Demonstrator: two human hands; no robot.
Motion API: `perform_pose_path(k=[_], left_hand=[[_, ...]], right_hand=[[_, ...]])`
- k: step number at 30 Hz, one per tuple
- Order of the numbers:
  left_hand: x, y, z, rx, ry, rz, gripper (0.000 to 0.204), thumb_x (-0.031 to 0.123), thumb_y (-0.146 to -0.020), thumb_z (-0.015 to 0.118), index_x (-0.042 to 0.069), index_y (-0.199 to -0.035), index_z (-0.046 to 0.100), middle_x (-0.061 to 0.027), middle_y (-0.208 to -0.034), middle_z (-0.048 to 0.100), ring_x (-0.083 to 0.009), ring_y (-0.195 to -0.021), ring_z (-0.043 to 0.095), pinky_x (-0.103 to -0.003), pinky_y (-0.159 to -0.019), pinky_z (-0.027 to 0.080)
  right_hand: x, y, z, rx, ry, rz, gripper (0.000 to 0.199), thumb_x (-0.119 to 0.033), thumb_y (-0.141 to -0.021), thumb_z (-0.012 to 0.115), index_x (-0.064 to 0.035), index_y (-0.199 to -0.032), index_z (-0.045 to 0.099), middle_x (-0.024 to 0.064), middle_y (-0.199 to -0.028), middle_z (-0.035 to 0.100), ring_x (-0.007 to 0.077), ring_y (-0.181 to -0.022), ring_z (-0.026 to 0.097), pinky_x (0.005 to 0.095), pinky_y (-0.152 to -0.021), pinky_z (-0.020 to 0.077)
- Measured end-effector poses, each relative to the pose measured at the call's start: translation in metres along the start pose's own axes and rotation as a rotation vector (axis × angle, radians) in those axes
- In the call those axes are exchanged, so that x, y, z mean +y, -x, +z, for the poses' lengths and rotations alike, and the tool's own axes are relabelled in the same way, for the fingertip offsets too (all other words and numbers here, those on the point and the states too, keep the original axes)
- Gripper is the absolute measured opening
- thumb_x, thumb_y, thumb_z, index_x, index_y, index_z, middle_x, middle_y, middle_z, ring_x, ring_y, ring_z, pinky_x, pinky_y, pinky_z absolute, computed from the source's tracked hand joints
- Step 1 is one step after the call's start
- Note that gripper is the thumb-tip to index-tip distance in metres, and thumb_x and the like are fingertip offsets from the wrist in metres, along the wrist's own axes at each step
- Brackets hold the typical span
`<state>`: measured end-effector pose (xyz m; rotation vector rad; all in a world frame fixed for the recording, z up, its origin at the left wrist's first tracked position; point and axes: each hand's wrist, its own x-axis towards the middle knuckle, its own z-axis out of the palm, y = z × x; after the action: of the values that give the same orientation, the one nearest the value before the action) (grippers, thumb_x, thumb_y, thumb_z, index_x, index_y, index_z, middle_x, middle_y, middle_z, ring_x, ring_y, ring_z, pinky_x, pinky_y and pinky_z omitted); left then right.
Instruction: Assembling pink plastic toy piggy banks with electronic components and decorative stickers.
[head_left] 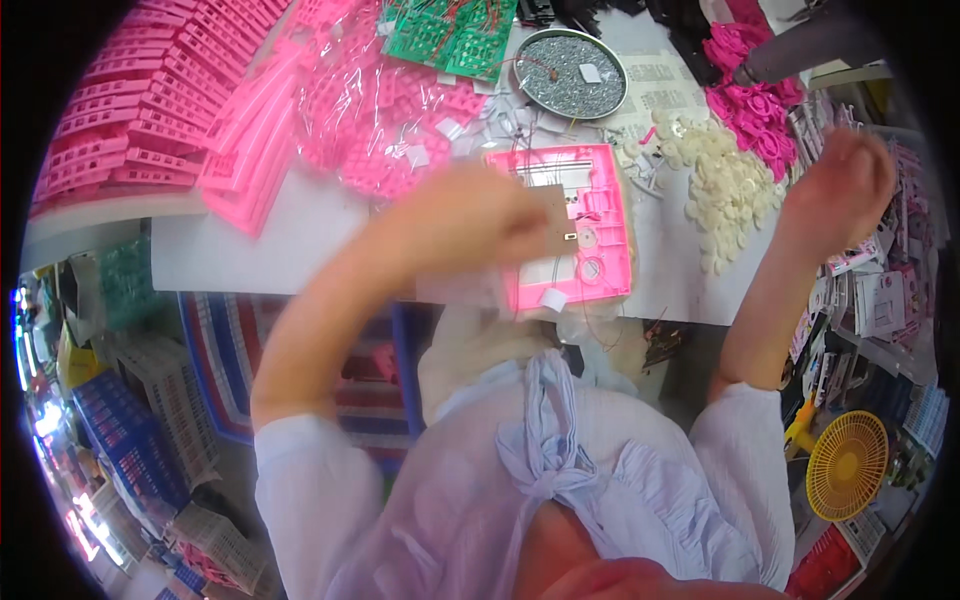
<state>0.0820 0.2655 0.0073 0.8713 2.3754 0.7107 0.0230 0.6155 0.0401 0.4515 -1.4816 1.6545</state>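
Note:
A pink plastic housing [612, 212] lies open-side up on the table in front of me, with thin wires and small round parts inside it. A brown circuit board [558, 232] sits over its middle. My left hand [490, 215], blurred by motion, is above the housing's left part with its fingers curled at the board's edge; whatever they may hold is hidden. Off to the right my right hand [845, 190] is raised, apart from the housing. Its fingers look bent, but blur hides whether they close. Nearest to it is a dark grey power screwdriver [815, 45].
Stacked pink panels [150, 100] and bagged pink parts [370, 120] fill the left. Green circuit boards [450, 35] and a round tray of screws [550, 90] stand at the back. Cream pieces [730, 190] and magenta parts [750, 120] lie right. A yellow basket [847, 465] is lower right.

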Motion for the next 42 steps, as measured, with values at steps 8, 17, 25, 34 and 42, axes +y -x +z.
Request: perform_pose_path(k=[8,17,25,34,42], left_hand=[[-0.08,-0.168,-0.011,0.412,-0.687,0.241,0.011,0.025,-0.081,0.074,0.017,-0.087,0.074,0.0006,-0.091,0.066,-0.0212,-0.104,0.063,-0.049,-0.091,0.039],[-0.066,-0.191,-0.024,0.345,-0.758,-0.043,0.024,0.024,-0.089,0.055,0.016,-0.085,0.077,-0.0057,-0.086,0.074,-0.0258,-0.093,0.071,-0.047,-0.09,0.041],[0.008,-0.052,-0.008,0.729,-0.286,0.22,0.007,0.021,-0.088,0.07,0.015,-0.088,0.067,-0.0007,-0.087,0.067,-0.0217,-0.089,0.064,-0.044,-0.087,0.034],[0.02,0.012,0.093,0.88,0.011,0.271,0.016,0.014,-0.083,0.077,0.014,-0.098,0.069,0.0026,-0.092,0.072,-0.0161,-0.08,0.063,-0.043,-0.088,0.033],[0.015,0.014,0.107,0.964,0.071,0.354,0.024,0.009,-0.078,0.079,0.012,-0.098,0.067,0.0023,-0.092,0.071,-0.0154,-0.078,0.064,-0.043,-0.087,0.034]], right_hand=[[0.08,-0.044,0.025,-0.483,-0.279,0.607,0.027,-0.005,-0.094,0.066,0.0031,-0.119,0.06,0.0069,-0.089,0.063,0.0182,-0.087,0.064,0.0367,-0.083,0.0514],[0.04,0.012,0.087,-0.48,-0.31,0.59,0.012,-0.005,-0.095,0.065,-0.0025,-0.107,0.064,0.0078,-0.1,0.07,0.0204,-0.088,0.07,0.0349,-0.08,0.0562],[-0.01,0.048,0.075,-0.395,-0.364,0.603,0.023,-0.009,-0.094,0.061,-0.0021,-0.115,0.056,0.0057,-0.068,0.054,0.0177,-0.059,0.054,0.0347,-0.067,0.0507],[-0.077,0.087,0.087,-0.603,-0.722,0.561,0.024,-0.019,-0.096,0.065,-0.0166,-0.115,0.051,-0.0046,-0.063,0.05,0.0096,-0.054,0.047,0.0304,-0.063,0.0476],[-0.084,0.092,0.098,-0.657,-0.734,0.612,0.024,-0.024,-0.096,0.068,-0.0191,-0.112,0.051,-0.0068,-0.062,0.052,0.0081,-0.053,0.048,0.0283,-0.061,0.0489]])
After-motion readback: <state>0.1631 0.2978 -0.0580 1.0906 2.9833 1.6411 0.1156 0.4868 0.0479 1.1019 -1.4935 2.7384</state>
